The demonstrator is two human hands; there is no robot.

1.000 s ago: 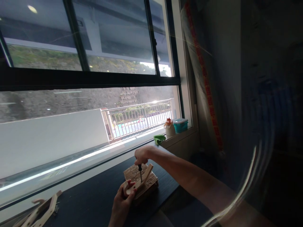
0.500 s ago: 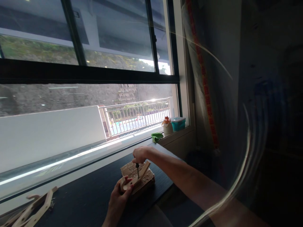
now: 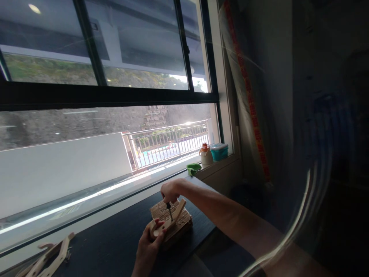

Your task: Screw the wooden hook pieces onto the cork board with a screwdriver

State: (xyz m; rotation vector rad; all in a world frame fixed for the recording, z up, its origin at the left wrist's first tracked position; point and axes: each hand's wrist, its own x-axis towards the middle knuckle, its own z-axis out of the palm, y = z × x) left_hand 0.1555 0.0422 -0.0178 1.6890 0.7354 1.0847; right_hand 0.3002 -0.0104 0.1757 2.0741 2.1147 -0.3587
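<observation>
My right hand (image 3: 170, 191) is closed round the handle of a small screwdriver (image 3: 169, 210), whose tip points down onto a wooden strip (image 3: 170, 222). That strip lies slanted on top of a wooden block assembly (image 3: 181, 224) resting on the dark table (image 3: 115, 242). My left hand (image 3: 148, 246) grips the rounded near end of the strip, thumb on top, holding it against the block.
More wooden strips (image 3: 49, 258) lie at the table's left end by the window sill. On the sill at the right stand a green cloth (image 3: 193, 168), a small white bottle (image 3: 205, 155) and a teal box (image 3: 219, 151). A wall and curtain close off the right.
Both hands stay on the screwdriver and the strip. The view has shifted slightly down and back up; the right hand's grip has turned a little.
</observation>
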